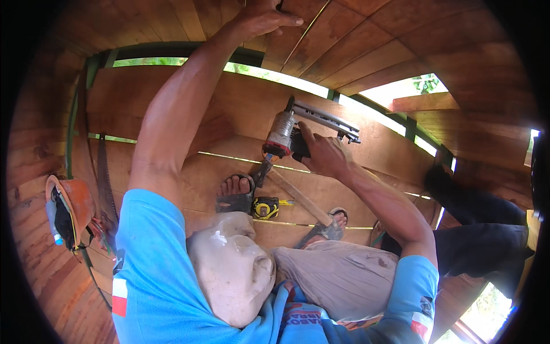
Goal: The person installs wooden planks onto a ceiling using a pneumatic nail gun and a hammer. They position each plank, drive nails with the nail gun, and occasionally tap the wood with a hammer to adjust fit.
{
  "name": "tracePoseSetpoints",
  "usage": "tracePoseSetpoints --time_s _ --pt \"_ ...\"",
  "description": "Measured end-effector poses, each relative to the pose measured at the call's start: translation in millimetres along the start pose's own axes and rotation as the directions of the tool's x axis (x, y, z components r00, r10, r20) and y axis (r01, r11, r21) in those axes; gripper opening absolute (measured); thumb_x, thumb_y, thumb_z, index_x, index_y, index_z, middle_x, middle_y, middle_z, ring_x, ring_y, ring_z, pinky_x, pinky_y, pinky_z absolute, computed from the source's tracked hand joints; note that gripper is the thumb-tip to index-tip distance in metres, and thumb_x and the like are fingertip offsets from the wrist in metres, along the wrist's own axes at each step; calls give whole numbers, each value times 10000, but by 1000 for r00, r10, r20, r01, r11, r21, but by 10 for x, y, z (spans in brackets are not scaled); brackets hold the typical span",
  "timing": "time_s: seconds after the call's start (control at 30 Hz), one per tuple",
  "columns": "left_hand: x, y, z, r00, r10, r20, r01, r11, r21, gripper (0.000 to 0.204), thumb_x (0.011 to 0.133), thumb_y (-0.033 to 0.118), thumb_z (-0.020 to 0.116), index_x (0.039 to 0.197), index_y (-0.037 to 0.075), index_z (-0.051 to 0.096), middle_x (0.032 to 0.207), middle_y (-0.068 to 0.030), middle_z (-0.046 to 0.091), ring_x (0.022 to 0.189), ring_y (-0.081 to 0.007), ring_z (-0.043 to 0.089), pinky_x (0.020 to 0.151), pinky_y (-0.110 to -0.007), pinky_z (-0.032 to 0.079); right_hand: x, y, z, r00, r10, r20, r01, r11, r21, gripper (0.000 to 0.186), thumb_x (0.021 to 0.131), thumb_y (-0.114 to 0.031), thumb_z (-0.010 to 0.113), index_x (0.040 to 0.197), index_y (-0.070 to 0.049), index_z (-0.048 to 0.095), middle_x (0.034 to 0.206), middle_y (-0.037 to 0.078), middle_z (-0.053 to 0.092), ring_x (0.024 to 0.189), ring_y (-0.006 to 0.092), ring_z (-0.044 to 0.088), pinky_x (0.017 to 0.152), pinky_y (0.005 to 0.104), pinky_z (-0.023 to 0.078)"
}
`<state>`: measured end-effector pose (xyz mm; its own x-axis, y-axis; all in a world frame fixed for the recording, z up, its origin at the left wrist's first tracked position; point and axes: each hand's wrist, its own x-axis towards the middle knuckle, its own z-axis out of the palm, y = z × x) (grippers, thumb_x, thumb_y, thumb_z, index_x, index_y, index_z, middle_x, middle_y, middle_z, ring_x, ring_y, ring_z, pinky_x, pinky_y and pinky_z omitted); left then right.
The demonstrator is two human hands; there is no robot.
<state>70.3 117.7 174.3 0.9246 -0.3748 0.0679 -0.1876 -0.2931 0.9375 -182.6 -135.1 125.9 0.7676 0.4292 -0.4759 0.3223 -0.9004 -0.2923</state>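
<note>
The person's right hand (331, 156) had its grip wrapped around the handle of a pneumatic stapler (281, 133), held up in front of the boards. The left hand (264, 20), cropped by the upper edge, was raised to the wooden planks (349, 40); its grip could not be told. A hammer (298, 195) and tape measure (265, 208) lay between the sandaled feet (236, 186).

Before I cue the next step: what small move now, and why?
Probably raise the nail gun toward the upper planks, clear of the left hand: that hand is up by the planks, while the right hand holds the tool away from them.
</note>
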Motion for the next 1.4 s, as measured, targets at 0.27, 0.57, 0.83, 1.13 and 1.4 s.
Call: tracePoseSetpoints --time_s 0.27,0.57,0.83,1.13,1.4 --pt "-14 -233 151 997 -42 59 39 998 57 403 880 322 857 1082 -1 727 962 -74 730 827 -167 687 702 -355 573 -38 181 435 999 -17 52 16 1000 22 923 898 -399 747 1606 -26 286 1017 290 718 863 488 716 766 559 559" --pt "10 -558 282 990 -111 92 107 993 48 456 860 368 874 1160 42 765 974 -49 749 791 -155 659 734 -342 569 -49 149 351 992 26 122 -28 999 22 909 913 -414 720 1613 -30 284 1030 274 726 861 467 728 765 538 580" --pt "-12 -583 292 998 8 58 -13 996 93 401 885 368 859 1134 63 787 840 -38 726 690 -152 632 665 -341 551 -36 197 425 990 21 141 -27 999 36 893 931 -416 704 1614 -33 275 1068 276 727 873 453 735 779 518 588" --pt "-23 -524 261 998 8 70 -14 996 87 389 879 355 868 1104 49 783 768 -39 689 651 -143 604 614 -345 517 -36 247 508 994 -8 108 3 999 53 858 918 -375 700 1579 -18 285 1033 292 730 886 471 731 800 541 587" --pt "47 -684 241 989 -81 120 73 995 75 465 874 299 870 1226 24 742 1062 -42 762 917 -139 664 855 -359 563 -57 281 562 997 -16 77 11 998 66 847 918 -377 703 1569 -32 285 999 297 728 866 489 724 779 555 585"
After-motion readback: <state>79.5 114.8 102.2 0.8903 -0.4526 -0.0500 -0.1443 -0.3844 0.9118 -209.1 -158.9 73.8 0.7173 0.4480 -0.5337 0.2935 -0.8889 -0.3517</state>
